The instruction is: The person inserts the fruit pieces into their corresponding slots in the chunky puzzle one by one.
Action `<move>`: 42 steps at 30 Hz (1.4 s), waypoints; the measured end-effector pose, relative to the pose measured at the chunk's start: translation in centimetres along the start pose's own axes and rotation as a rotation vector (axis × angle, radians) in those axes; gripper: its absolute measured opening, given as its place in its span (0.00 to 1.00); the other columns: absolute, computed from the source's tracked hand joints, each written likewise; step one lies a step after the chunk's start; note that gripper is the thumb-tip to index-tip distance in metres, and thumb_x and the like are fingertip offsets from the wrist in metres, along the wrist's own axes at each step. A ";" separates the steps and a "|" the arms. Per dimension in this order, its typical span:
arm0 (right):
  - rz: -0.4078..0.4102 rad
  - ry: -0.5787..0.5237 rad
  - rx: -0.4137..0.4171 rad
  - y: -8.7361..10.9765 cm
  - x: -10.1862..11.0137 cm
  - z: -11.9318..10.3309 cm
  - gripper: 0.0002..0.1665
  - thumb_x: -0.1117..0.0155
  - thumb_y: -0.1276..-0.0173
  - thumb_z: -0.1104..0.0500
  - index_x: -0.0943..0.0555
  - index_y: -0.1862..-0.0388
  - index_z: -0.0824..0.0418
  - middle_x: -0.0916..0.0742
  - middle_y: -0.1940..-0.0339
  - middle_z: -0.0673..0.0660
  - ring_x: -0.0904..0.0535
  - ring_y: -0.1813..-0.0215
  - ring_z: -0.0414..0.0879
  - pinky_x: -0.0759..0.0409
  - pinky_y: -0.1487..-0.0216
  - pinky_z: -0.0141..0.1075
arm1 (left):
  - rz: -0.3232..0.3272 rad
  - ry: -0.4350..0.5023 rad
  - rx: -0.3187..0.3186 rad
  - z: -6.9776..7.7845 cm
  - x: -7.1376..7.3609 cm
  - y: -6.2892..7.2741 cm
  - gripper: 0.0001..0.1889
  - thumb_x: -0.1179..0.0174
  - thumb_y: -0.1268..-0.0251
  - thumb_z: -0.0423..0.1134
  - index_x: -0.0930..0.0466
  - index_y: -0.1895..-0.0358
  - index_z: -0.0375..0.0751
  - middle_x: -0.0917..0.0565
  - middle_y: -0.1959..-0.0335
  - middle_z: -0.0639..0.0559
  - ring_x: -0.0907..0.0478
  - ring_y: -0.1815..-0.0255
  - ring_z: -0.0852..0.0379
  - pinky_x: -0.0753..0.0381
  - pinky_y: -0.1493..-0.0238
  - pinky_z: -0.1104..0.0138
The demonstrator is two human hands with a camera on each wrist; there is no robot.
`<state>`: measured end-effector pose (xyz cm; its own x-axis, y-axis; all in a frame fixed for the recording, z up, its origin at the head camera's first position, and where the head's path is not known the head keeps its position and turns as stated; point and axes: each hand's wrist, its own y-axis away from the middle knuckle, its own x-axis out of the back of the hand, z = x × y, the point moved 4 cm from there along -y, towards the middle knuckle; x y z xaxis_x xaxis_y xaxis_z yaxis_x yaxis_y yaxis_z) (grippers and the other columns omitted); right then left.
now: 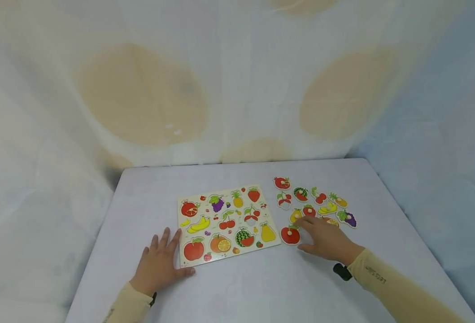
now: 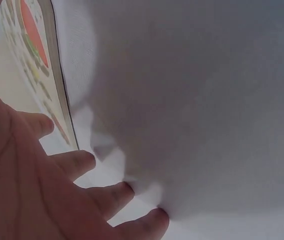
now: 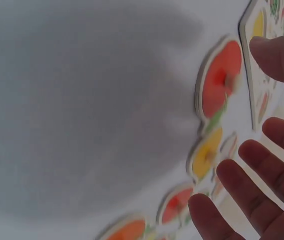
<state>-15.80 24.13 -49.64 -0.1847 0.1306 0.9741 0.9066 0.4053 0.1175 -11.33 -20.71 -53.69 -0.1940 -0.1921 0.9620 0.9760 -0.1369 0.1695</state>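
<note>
A wooden fruit puzzle board (image 1: 217, 228) printed with fruit pictures lies on the white table. My left hand (image 1: 159, 262) rests with spread fingers at the board's left edge, its thumb by the lower left corner. In the left wrist view its fingertips (image 2: 84, 159) touch the cloth beside the board. Over the loose pieces to the right hovers my right hand (image 1: 327, 238), fingers extended and nothing held. Closest to it is the red apple piece (image 1: 290, 235) with a small knob; the yellow pear piece (image 1: 295, 216) lies just beyond, partly covered by the fingers in the head view.
Several more knobbed pieces lie right of the board, among them a pomegranate (image 1: 281, 183), watermelon (image 1: 300, 194), strawberry (image 1: 308, 211), bananas (image 1: 328, 208), pineapple (image 1: 337, 200) and grapes (image 1: 347, 218). The orange piece (image 1: 331, 221) is partly hidden by the right hand. White cloth walls (image 1: 237, 98) surround the table.
</note>
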 end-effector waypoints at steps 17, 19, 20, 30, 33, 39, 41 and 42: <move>0.024 0.018 -0.018 -1.2 -2.8 -1.1 0.31 0.21 0.43 0.46 0.16 0.41 0.53 0.20 0.36 0.55 0.25 0.35 0.55 0.20 0.43 0.51 | 0.011 -0.087 -0.012 0.3 -0.7 -0.3 0.58 0.32 0.55 0.74 0.40 0.22 0.46 0.42 0.24 0.32 0.47 0.29 0.22 0.40 0.39 0.28; 0.031 0.023 -0.008 -1.2 -2.8 -1.1 0.31 0.21 0.43 0.46 0.16 0.42 0.54 0.20 0.37 0.56 0.25 0.35 0.55 0.20 0.43 0.51 | 0.008 -0.092 -0.009 0.2 -0.7 -0.3 0.58 0.32 0.55 0.73 0.40 0.22 0.46 0.42 0.24 0.32 0.47 0.29 0.22 0.41 0.38 0.28; 0.035 0.027 -0.001 -1.2 -2.8 -1.2 0.31 0.21 0.43 0.46 0.16 0.42 0.54 0.20 0.37 0.56 0.25 0.35 0.55 0.20 0.43 0.51 | 0.008 -0.093 -0.008 0.2 -0.7 -0.3 0.58 0.32 0.55 0.73 0.40 0.22 0.45 0.42 0.24 0.32 0.47 0.29 0.22 0.41 0.39 0.28; 0.094 0.084 0.082 -1.4 -2.5 -1.6 0.29 0.21 0.44 0.44 0.15 0.45 0.54 0.16 0.42 0.54 0.20 0.41 0.53 0.17 0.47 0.48 | 0.000 -0.087 -0.007 0.1 -0.3 -0.1 0.57 0.32 0.54 0.73 0.40 0.22 0.45 0.42 0.24 0.32 0.47 0.29 0.22 0.41 0.38 0.29; 0.112 0.088 0.095 -1.4 -2.4 -1.7 0.29 0.21 0.45 0.44 0.14 0.46 0.53 0.16 0.43 0.54 0.19 0.42 0.52 0.17 0.47 0.48 | 0.006 -0.087 -0.013 0.2 -0.1 0.0 0.57 0.33 0.54 0.73 0.40 0.22 0.45 0.42 0.24 0.32 0.47 0.29 0.22 0.41 0.38 0.29; 0.091 0.061 0.080 -1.5 -2.4 -1.6 0.29 0.21 0.46 0.42 0.13 0.47 0.52 0.15 0.45 0.53 0.19 0.44 0.52 0.16 0.50 0.48 | 0.016 -0.100 -0.020 0.2 0.1 0.1 0.56 0.33 0.53 0.73 0.39 0.23 0.45 0.41 0.25 0.32 0.45 0.29 0.22 0.39 0.39 0.29; 0.087 0.065 0.066 -1.5 -2.3 -1.4 0.29 0.21 0.47 0.42 0.13 0.47 0.51 0.15 0.46 0.52 0.18 0.45 0.51 0.15 0.52 0.47 | 0.022 -0.105 -0.023 0.1 0.1 0.1 0.56 0.33 0.53 0.73 0.39 0.23 0.45 0.40 0.25 0.32 0.45 0.30 0.22 0.38 0.39 0.29; 0.089 0.064 0.062 -1.6 -2.3 -1.4 0.29 0.20 0.47 0.42 0.13 0.48 0.50 0.14 0.46 0.52 0.18 0.46 0.50 0.15 0.53 0.46 | 0.026 -0.105 -0.025 0.1 0.1 0.2 0.56 0.33 0.53 0.73 0.39 0.23 0.45 0.40 0.25 0.32 0.44 0.30 0.22 0.38 0.39 0.29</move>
<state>-16.28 21.96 -51.75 -0.0784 0.1117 0.9906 0.8926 0.4505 0.0198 -11.19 -20.62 -53.51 -0.1558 -0.0928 0.9834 0.9776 -0.1574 0.1400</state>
